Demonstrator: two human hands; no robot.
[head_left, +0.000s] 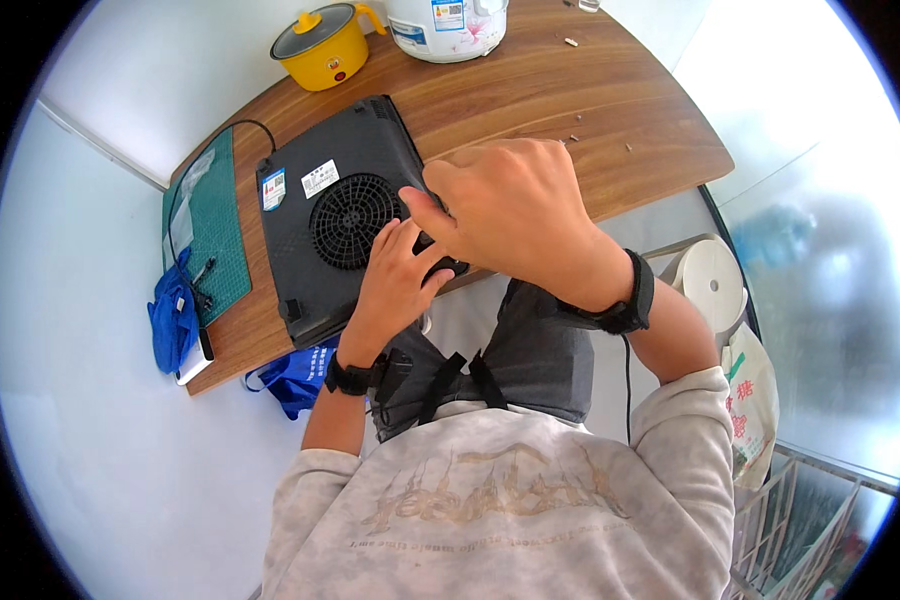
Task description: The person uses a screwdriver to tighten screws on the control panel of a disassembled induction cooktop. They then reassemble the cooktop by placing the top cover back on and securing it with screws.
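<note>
A black induction cooker (315, 255) lies upside down on the wooden table, its round fan grille (355, 222) and two stuck-on labels facing up. My left hand (398, 280) rests on the cooker's near right part, fingers spread and touching the casing beside the grille. Over the cooker's right edge, my right hand (510, 205) is curled into a closed grip with the thumb pointing left. Whatever it holds is hidden behind the fingers. A dark part shows between the two hands, too covered to name.
A yellow electric pot (322, 52) and a white rice cooker (448, 28) stand at the back. Left of the induction cooker are a green cutting mat (222, 225), a black cord and a blue cloth (173, 320). Small bits lie on the wooden table (630, 100) at right.
</note>
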